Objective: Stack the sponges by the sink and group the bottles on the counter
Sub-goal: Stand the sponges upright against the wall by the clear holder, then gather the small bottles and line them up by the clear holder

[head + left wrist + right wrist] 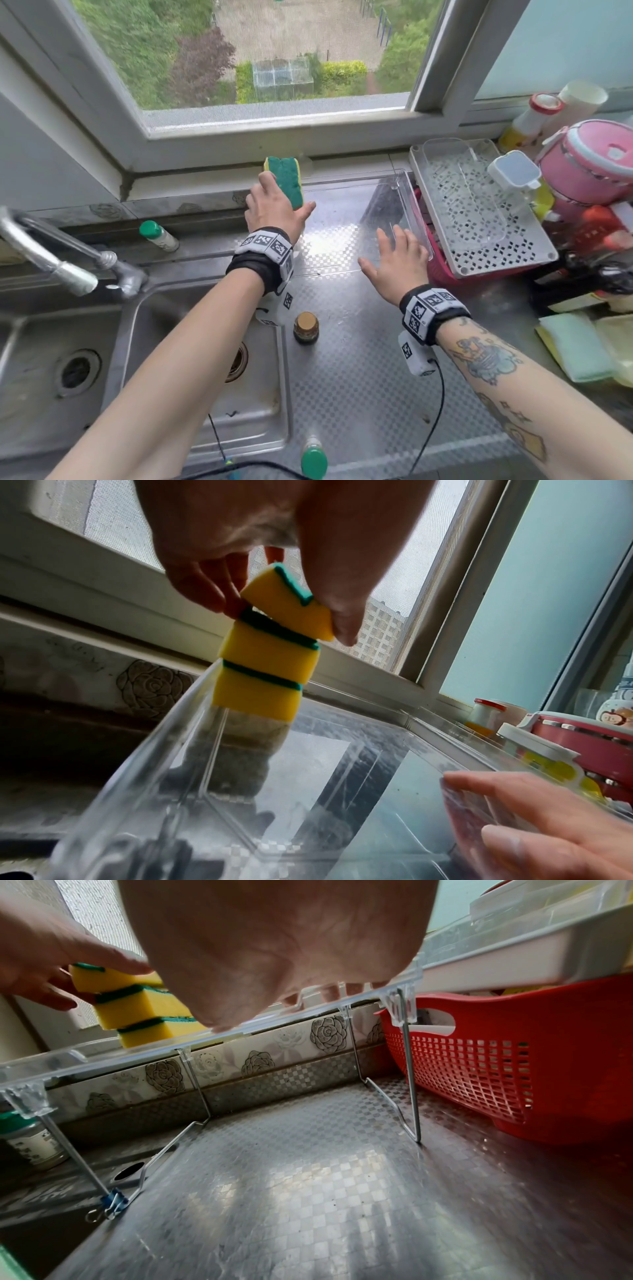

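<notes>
At the far left of the steel counter, behind the sink basin [191,363], a small white bottle with a green cap [158,235] lies left of the clear plastic shelf tray [349,205], near the tiled back ledge. The left hand [274,209] reaches over the tray's back left corner and grips the top yellow sponge with a green scouring face [287,601]: fingers [205,585] curl on its left side and the thumb presses its right side, so the sponge sits tilted between them. It rests on two more yellow-and-green sponges [263,674] stacked squarely beneath it, the pile standing on the tray's left back corner, just below the window sill.

In front of the tray, on the chequered steel counter [359,377], stands a short dark jar with a brown lid [306,327], beside the sink's right rim. Nearer the counter's front edge is a second bottle with a green cap [313,459].

The right hand [397,260] lies flat on the tray's front right edge, fingers spread and nearly straight, holding nothing. The tray stands on thin wire legs [411,1069] with bare counter under it. Touching the tray's right side is a red perforated plastic basket [496,1064] carrying a white slotted drainer [479,219]. Right of that crowd a pink lidded pot [589,164] and a yellow bottle with a white cap [524,126].
</notes>
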`<state>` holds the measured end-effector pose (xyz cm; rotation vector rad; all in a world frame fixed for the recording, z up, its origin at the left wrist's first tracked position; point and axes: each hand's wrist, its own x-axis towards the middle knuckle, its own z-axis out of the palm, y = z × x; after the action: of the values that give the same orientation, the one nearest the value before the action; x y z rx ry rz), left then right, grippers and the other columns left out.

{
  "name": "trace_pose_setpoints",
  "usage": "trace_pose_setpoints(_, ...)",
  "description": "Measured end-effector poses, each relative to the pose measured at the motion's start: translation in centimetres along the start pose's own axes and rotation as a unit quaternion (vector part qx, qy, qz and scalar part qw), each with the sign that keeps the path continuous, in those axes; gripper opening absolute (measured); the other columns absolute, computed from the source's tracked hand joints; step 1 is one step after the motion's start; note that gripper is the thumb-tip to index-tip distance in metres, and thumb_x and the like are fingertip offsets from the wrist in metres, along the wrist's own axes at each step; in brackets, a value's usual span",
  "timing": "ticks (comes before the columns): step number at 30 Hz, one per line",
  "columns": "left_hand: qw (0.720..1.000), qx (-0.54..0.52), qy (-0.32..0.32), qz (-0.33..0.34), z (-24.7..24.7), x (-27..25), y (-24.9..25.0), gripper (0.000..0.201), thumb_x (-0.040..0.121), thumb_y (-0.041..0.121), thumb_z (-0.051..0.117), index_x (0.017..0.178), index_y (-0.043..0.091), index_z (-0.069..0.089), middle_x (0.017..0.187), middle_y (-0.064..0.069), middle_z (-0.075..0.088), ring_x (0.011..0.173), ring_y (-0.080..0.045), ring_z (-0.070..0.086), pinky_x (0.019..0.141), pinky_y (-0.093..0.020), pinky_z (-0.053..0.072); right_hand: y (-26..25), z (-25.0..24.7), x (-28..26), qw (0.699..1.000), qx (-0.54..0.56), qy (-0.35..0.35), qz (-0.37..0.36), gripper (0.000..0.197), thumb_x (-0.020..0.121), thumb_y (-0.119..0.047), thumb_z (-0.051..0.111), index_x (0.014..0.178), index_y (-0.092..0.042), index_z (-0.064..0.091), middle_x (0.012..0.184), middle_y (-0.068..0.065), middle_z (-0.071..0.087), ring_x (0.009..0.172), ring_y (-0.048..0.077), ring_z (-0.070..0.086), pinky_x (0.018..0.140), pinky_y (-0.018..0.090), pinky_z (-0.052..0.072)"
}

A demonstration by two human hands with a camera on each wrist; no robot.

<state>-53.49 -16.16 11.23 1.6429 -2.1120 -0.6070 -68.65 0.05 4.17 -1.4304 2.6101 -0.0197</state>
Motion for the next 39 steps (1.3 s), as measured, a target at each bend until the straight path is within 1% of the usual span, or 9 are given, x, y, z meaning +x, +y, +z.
trace_pose_setpoints(5,0.997,0.076,-0.014,-0.008,-0.3,0.0,-0.2,0.082,0.069,0.061,0.068,0.126,0.013,0.034,0.123,-0.012,0.052,0.116,-0.034,0.048,0.095,-0.049,0.037,0.0,0.0,0.0,1.0,-0.001,0.004,0.0,0.076,0.089,-0.064,0.029,0.149,-0.02,0.022,0.159,0.014,0.017,0.145,0.033,0.014,0.113,0.053,0.017)
trace_pose_setpoints(11,0.998,0.058,0.015,0.035,-0.7,-2.1,-1.5,0.099,0.065,0.061,0.071,0.14,0.024,0.02,0.132,-0.012,0.044,0.12,-0.03,0.044,0.098,-0.045,0.034,0.1,-0.2,0.1,1.0,0.006,-0.003,-0.002,0.076,0.088,-0.065,0.029,0.149,-0.021,0.021,0.159,0.014,0.017,0.145,0.034,0.014,0.113,0.053,0.016)
trace_pose_setpoints(14,0.998,-0.009,0.045,0.046,-1.0,-5.1,-3.4,0.084,0.072,0.051,0.068,0.139,0.019,0.028,0.134,-0.01,0.036,0.125,-0.027,0.038,0.101,-0.044,0.031,0.1,-0.2,0.1,1.0,0.019,-0.009,0.0,0.075,0.089,-0.063,0.03,0.15,-0.02,0.022,0.16,0.015,0.015,0.146,0.034,0.012,0.115,0.053,0.015)
trace_pose_setpoints(16,0.999,-0.017,0.032,0.036,-1.1,-7.6,-5.0,0.071,0.078,0.043,0.064,0.135,0.017,0.032,0.133,-0.01,0.036,0.125,-0.026,0.036,0.101,-0.043,0.03,-0.1,0.0,-0.1,0.999,0.031,-0.007,0.004,0.074,0.09,-0.061,0.031,0.149,-0.018,0.023,0.16,0.017,0.015,0.147,0.033,0.011,0.116,0.053,0.013)
trace_pose_setpoints(22,0.991,-0.005,-0.129,0.04,-0.5,-12.3,-8.5,0.052,0.081,0.031,0.06,0.128,0.016,0.043,0.129,-0.007,0.042,0.122,-0.024,0.041,0.099,-0.041,0.03,-1.4,0.2,-1.0,0.998,0.054,0.016,0.027,0.072,0.092,-0.056,0.034,0.148,-0.011,0.025,0.158,0.019,0.019,0.146,0.035,0.014,0.116,0.054,0.011)
trace_pose_setpoints(27,0.96,0.009,-0.262,0.093,0.4,-13.7,-9.8,0.062,0.077,0.013,0.06,0.135,0.018,0.039,0.137,-0.007,0.041,0.129,-0.025,0.038,0.103,-0.042,0.03,-2.8,-1.0,-3.9,0.996,0.064,0.058,0.022,0.067,0.091,-0.054,0.04,0.142,-0.01,0.033,0.152,0.019,0.028,0.139,0.037,0.024,0.113,0.053,0.02)
trace_pose_setpoints(31,0.936,0.029,-0.325,0.13,1.0,-14.5,-10.4,0.075,0.075,0.01,0.062,0.142,0.027,0.032,0.141,-0.009,0.037,0.13,-0.029,0.038,0.102,-0.044,0.033,-3.8,-1.5,-8.8,0.989,0.127,0.073,-0.026,0.06,0.089,-0.051,0.043,0.133,-0.009,0.045,0.138,0.016,0.043,0.128,0.033,0.04,0.104,0.049,0.034)
trace_pose_setpoints(35,0.914,0.048,-0.354,0.19,1.9,-15.0,-11.2,0.072,0.079,0.009,0.059,0.142,0.035,0.033,0.14,-0.01,0.038,0.126,-0.033,0.043,0.102,-0.045,0.038,-4.7,-0.1,-16.4,0.98,0.147,-0.016,-0.132,0.071,0.085,-0.061,0.039,0.13,-0.007,0.05,0.124,0.015,0.056,0.111,0.032,0.056,0.098,0.041,0.04)
trace_pose_setpoints(39,0.915,0.064,-0.332,0.219,2.8,-15.3,-11.5,0.066,0.084,0.005,0.055,0.141,0.033,0.035,0.142,-0.012,0.037,0.127,-0.034,0.041,0.099,-0.046,0.042,-6.3,2.4,-22.7,0.958,0.092,-0.177,-0.208,0.092,0.073,-0.079,0.042,0.137,-0.013,0.044,0.132,0.009,0.053,0.117,0.025,0.053,0.102,0.035,0.039)
